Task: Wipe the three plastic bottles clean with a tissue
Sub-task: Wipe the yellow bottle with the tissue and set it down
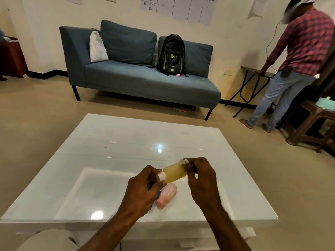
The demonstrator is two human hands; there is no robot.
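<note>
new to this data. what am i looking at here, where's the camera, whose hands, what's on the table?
There is no robot here. It is one picture from a wide-angle camera on a person's head, looking forward and down, so the two bare hands are the wearer's own. The left hand grips the yellow bottle at its white cap end, holding it above the white table. The right hand presses a small tissue against the bottle's other end. A pink bottle lies on the table below, with something blue mostly hidden beside it. Behind are a sofa with a backpack and another person standing.
</note>
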